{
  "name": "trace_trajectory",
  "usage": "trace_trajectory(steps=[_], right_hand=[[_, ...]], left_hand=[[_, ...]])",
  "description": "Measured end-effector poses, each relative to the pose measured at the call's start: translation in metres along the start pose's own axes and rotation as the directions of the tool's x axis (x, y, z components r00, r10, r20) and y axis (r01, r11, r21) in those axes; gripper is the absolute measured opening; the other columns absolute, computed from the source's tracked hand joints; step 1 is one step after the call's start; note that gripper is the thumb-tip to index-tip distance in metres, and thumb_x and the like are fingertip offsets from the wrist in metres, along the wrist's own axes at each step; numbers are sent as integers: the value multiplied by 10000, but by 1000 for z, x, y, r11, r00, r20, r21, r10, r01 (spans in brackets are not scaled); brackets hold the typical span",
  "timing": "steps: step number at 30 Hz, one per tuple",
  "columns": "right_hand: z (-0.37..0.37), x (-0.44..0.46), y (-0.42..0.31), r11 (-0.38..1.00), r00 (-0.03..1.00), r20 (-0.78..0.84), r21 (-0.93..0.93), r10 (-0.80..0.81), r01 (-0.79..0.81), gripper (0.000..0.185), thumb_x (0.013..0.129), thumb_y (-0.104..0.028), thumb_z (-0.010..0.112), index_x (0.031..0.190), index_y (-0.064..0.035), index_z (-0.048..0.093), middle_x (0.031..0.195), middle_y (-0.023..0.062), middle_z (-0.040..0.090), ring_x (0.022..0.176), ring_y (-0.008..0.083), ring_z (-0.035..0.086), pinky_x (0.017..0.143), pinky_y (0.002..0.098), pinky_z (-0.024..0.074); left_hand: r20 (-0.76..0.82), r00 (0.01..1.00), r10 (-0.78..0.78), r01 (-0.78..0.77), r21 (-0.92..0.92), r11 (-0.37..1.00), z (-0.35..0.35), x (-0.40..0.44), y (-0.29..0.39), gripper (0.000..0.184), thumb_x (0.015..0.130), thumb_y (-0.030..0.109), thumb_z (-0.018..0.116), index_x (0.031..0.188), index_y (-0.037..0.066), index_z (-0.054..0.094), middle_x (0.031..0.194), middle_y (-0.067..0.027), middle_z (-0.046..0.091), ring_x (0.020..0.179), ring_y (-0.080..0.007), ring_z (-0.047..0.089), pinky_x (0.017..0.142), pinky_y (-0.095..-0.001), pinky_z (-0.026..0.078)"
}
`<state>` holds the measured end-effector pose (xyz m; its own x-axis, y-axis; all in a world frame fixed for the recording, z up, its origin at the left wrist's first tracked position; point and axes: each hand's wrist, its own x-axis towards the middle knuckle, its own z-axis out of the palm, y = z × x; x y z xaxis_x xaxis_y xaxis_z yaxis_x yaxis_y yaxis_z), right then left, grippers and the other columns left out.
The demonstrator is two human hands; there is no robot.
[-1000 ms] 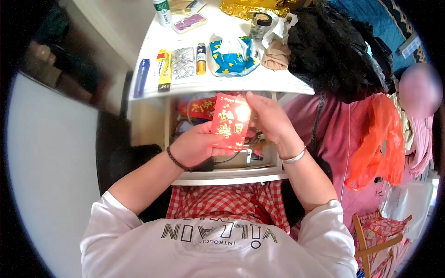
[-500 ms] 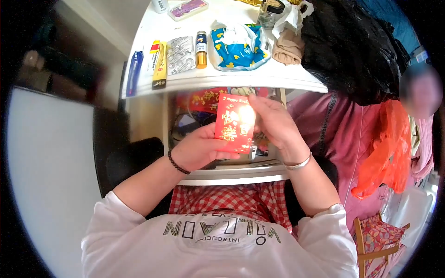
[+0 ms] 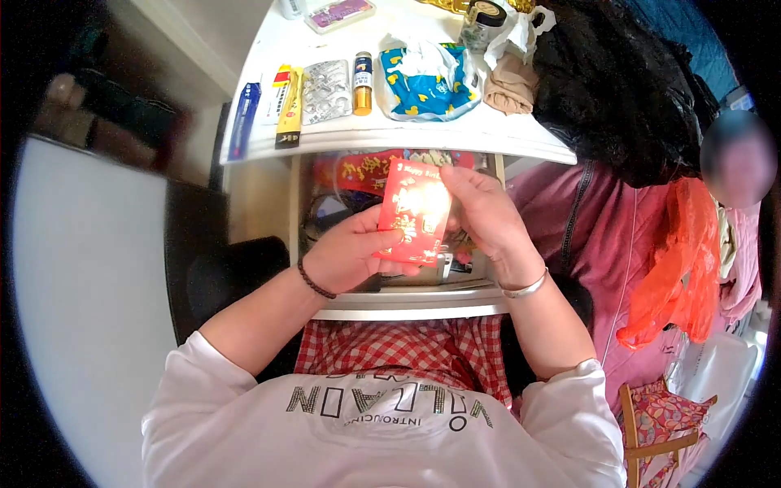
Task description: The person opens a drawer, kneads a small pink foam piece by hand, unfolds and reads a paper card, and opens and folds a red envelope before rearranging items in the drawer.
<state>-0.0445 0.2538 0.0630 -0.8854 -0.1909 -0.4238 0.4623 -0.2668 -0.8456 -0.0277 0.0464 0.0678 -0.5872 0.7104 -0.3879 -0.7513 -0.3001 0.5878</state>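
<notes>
A red envelope (image 3: 415, 213) with gold lettering is held upright between my two hands above an open drawer (image 3: 407, 307). My left hand (image 3: 348, 250) grips its lower left side, thumb on the front and fingers behind. The upper right edge is pinched by my right hand (image 3: 486, 210). Strong glare washes out part of the gold print. Inside the drawer, behind the envelope, lie another red item with gold characters (image 3: 362, 172) and assorted small things, partly hidden by my hands.
On the white tabletop (image 3: 342, 142) stand a blue tissue pack (image 3: 427, 85), a small bottle (image 3: 363, 85), a blister pack (image 3: 327, 89), a yellow box (image 3: 290, 110) and a lidded jar (image 3: 482, 26). To the right are a black plastic bag (image 3: 610, 81) and an orange bag (image 3: 671, 268).
The red envelope has tilted slightly in my hands, and the glare on it has spread. Both hands keep their hold. The view has shifted a little.
</notes>
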Motion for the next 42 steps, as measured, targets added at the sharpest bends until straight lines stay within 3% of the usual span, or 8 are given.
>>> trace_trajectory(steps=[10,12,15,21,24,25,27,42], right_hand=[[22,-17,5,916,963,-104,-347,-249,199,585,820,-324,663,1159,101,448,927,117,602,828,148,568,716,245,467],[28,-17,22,906,960,2,-330,-280,265,683,790,-373,686,1195,107,419,1021,157,588,925,151,557,765,255,459],[36,-20,27,858,956,4,-439,-294,266,429,855,-279,618,1102,61,534,988,109,628,851,130,584,731,245,460],[17,-3,24,998,997,-35,-1,-67,67,226,883,-183,575,1011,-2,619,863,42,656,702,101,599,605,225,472],[16,-2,25,999,1000,-1,-25,-27,27,200,880,-180,584,987,-19,634,846,28,655,687,73,589,595,204,469],[17,-2,26,999,1000,26,-44,2,-1,194,876,-175,590,976,-16,637,845,27,655,682,71,586,596,202,467],[20,-2,26,999,1000,3,-46,11,-11,182,873,-172,594,963,-20,640,834,23,653,663,65,576,583,197,457],[4,10,18,999,997,-72,-41,14,-17,154,874,-237,597,868,-85,621,722,-20,610,582,47,521,516,182,401]], left_hand=[[-194,918,345,-153,629,762,-2,3,-12,376,921,75,435,1292,33,398,1231,-111,517,1073,-233,551,888,-356,474],[235,713,660,-145,971,-189,-5,6,-14,391,869,75,484,1253,15,438,1225,-163,501,1079,-292,528,877,-339,458],[317,743,589,-82,917,-391,9,4,-17,447,830,112,535,1251,-3,437,1283,-196,430,1158,-351,439,927,-373,423],[282,632,722,-107,954,-280,1,6,-5,485,758,227,669,1147,4,485,1267,-209,428,1144,-341,447,939,-385,394],[-58,644,762,-308,893,329,-13,15,-6,382,795,132,648,1120,-20,517,1105,-148,579,957,-195,578,827,-304,461],[-60,643,764,-307,893,328,-18,15,-5,382,795,132,648,1120,-20,517,1105,-148,579,957,-195,578,827,-304,461],[-212,918,335,-162,570,806,-27,12,-4,295,825,93,623,1083,-27,549,990,-77,630,853,-104,585,771,-244,472],[-199,945,259,-169,381,909,-31,13,-10,201,865,66,565,1051,-12,573,973,-36,626,858,-78,578,773,-227,469]])
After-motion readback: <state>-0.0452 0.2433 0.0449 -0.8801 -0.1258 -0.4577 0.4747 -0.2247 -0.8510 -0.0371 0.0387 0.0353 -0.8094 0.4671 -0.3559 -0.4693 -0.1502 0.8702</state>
